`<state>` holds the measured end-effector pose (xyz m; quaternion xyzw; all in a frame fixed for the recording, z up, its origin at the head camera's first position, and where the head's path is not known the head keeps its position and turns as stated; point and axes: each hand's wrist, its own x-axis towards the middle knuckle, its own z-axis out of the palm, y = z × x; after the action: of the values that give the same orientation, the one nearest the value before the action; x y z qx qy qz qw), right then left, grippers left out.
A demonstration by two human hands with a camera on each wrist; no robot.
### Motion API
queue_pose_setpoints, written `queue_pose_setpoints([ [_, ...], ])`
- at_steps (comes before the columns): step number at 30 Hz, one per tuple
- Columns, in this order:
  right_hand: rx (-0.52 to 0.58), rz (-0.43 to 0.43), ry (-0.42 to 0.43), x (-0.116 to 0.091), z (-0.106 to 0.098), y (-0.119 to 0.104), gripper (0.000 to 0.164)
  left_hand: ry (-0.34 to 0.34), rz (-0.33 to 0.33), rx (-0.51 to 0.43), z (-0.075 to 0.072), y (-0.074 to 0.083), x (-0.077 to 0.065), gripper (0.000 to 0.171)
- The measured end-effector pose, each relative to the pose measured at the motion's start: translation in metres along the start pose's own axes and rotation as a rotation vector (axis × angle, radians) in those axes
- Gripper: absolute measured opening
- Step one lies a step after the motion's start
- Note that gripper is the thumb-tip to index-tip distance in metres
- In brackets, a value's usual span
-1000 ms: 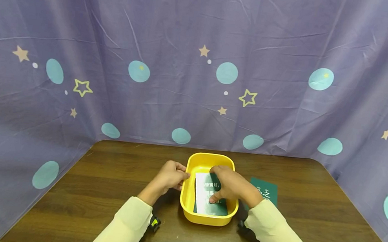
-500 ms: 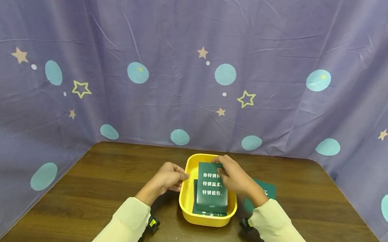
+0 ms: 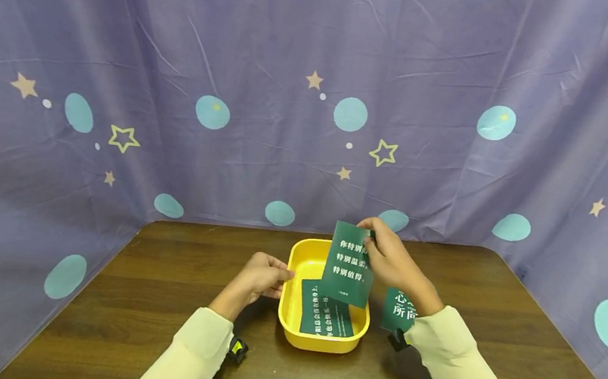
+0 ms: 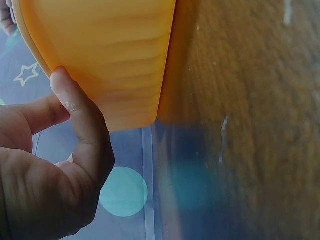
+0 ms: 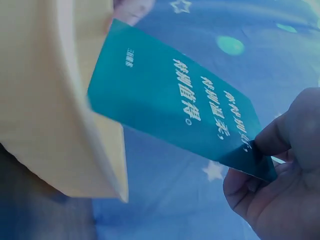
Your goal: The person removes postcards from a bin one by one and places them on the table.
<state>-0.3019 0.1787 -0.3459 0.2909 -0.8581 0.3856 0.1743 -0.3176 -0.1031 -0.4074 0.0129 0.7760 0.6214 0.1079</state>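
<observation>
My right hand (image 3: 388, 257) pinches a green card (image 3: 347, 274) with white lettering by one corner, thumb on the printed face. The card hangs tilted over the right side of a yellow plastic bin (image 3: 319, 343); the right wrist view shows its far end (image 5: 107, 80) overlapping the bin's rim. Inside the bin lies another green card (image 3: 318, 317) with white writing, partly covered by the raised one in the head view. On the bin's left side, my left hand (image 3: 258, 276) holds the rim, its thumb (image 4: 62, 82) at the edge in the left wrist view.
A further green card (image 3: 395, 313) lies on the wooden table (image 3: 171, 287) right of the bin, partly hidden under my right forearm. Behind the table's far edge hangs a purple curtain (image 3: 262, 166) with stars and dots.
My right hand has lifted the green card up out of the bin and toward the right, uncovering the card beneath. My left hand stays at the bin's rim.
</observation>
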Motion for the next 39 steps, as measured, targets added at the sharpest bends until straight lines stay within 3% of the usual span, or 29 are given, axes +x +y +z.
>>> queue_pose_setpoints([
  [4,-0.005,0.040,0.078,0.000,-0.017,0.006,0.024,0.000,0.000,0.001,0.000,0.001,0.000,0.014],
  [8,-0.064,0.140,0.113,-0.002,-0.033,0.017,0.026,0.002,-0.005,0.004,0.000,0.001,0.000,0.014],
  [14,-0.111,0.373,0.040,-0.012,-0.060,0.038,0.027,0.006,-0.006,0.003,0.001,0.001,0.000,0.015],
  [17,-0.114,0.442,-0.004,-0.018,-0.068,0.052,0.026,0.010,-0.005,0.003,0.001,0.000,0.000,0.014],
  [25,-0.074,0.511,-0.086,-0.032,-0.068,0.095,0.022,0.008,-0.004,0.000,0.000,0.000,0.000,0.015],
  [32,0.162,0.609,-0.191,-0.039,-0.056,0.113,0.018,0.009,-0.007,0.003,0.000,0.000,0.000,0.015],
  [39,0.033,0.562,-0.274,-0.043,-0.058,0.115,0.020,0.010,-0.005,0.002,0.001,0.001,0.000,0.015],
])
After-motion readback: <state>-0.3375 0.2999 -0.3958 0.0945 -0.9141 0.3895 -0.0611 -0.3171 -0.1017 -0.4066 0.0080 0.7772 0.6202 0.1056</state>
